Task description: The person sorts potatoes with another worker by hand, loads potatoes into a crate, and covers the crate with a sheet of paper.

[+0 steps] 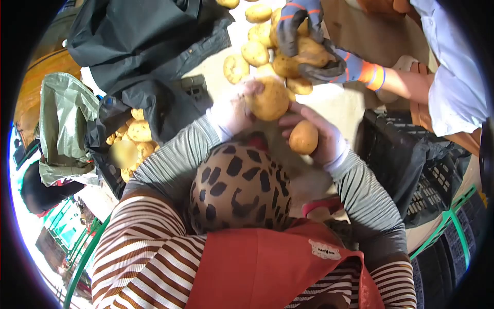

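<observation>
My left hand [241,107] is closed round a large yellow potato [271,100], its fingers partly hidden by it. In my right hand [324,129] a smaller, browner potato [303,137] rests against the curled fingers. Just beyond my hands, several potatoes [255,53] lie in a loose pile on a pale surface. Another person's grey and blue gloved hands, one gloved hand [296,26] above and the other gloved hand [324,72] to the right, hold potatoes at that pile.
Left of me, a crate lined with black plastic [110,110] holds several potatoes [139,131], with a blurred roundish shape over them. A green-grey sack [64,123] stands beside it. Black crates [429,188] are at right. Spotted cloth [239,190] bulges below my hands.
</observation>
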Action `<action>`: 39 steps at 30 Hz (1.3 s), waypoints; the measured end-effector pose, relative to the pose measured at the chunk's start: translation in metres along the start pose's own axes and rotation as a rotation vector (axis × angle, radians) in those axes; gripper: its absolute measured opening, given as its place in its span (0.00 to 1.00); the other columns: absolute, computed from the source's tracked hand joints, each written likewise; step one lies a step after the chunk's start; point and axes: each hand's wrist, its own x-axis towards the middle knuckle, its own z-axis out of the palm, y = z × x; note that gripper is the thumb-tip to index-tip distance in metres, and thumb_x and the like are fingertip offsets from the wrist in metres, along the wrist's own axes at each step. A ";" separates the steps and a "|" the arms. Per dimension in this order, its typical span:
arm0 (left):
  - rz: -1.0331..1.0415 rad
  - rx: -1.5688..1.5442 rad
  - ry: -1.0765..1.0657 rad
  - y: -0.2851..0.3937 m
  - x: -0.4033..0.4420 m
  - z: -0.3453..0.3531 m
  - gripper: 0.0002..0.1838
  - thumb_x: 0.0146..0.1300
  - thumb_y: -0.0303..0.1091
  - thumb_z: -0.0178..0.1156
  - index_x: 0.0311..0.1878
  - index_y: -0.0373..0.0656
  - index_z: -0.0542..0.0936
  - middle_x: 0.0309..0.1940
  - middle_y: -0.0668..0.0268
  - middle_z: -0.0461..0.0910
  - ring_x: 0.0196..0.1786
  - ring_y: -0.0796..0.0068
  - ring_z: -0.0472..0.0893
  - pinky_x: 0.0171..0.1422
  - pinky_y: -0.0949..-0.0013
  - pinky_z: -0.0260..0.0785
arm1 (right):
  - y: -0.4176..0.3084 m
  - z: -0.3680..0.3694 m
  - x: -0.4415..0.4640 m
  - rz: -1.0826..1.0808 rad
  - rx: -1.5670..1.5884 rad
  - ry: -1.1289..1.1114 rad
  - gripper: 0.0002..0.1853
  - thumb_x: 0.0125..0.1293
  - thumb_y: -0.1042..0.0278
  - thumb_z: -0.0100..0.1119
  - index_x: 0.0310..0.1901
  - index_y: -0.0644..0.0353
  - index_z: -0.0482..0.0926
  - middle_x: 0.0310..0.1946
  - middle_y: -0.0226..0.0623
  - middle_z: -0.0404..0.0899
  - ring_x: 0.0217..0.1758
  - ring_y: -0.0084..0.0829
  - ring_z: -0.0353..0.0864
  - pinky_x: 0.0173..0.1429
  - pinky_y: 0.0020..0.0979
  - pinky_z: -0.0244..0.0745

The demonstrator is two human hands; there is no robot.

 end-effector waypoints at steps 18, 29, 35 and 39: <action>0.053 -0.252 0.116 0.005 0.006 -0.001 0.22 0.70 0.42 0.54 0.62 0.41 0.72 0.57 0.60 0.79 0.60 0.60 0.79 0.68 0.52 0.68 | -0.049 -0.047 0.054 -0.280 0.768 -0.105 0.20 0.76 0.54 0.49 0.59 0.61 0.72 0.57 0.43 0.78 0.62 0.51 0.77 0.61 0.49 0.81; 0.037 -0.242 0.163 0.003 0.007 0.001 0.21 0.70 0.43 0.54 0.62 0.42 0.73 0.57 0.61 0.79 0.61 0.60 0.77 0.69 0.52 0.67 | -0.053 -0.038 0.055 -0.267 0.821 -0.015 0.23 0.76 0.53 0.47 0.64 0.60 0.70 0.62 0.44 0.74 0.65 0.49 0.74 0.59 0.47 0.82; 0.036 -0.223 0.182 0.002 0.006 0.000 0.21 0.71 0.43 0.53 0.62 0.42 0.73 0.58 0.59 0.78 0.63 0.58 0.76 0.70 0.51 0.66 | -0.051 -0.042 0.054 -0.243 0.809 -0.008 0.22 0.74 0.54 0.50 0.62 0.58 0.72 0.60 0.44 0.77 0.61 0.48 0.77 0.56 0.45 0.83; 0.036 -0.217 0.227 0.001 0.008 0.000 0.21 0.71 0.43 0.53 0.63 0.43 0.73 0.59 0.58 0.77 0.63 0.57 0.76 0.70 0.50 0.66 | -0.044 -0.050 0.054 -0.280 0.702 -0.034 0.23 0.73 0.53 0.49 0.61 0.59 0.73 0.56 0.44 0.79 0.57 0.49 0.80 0.54 0.43 0.84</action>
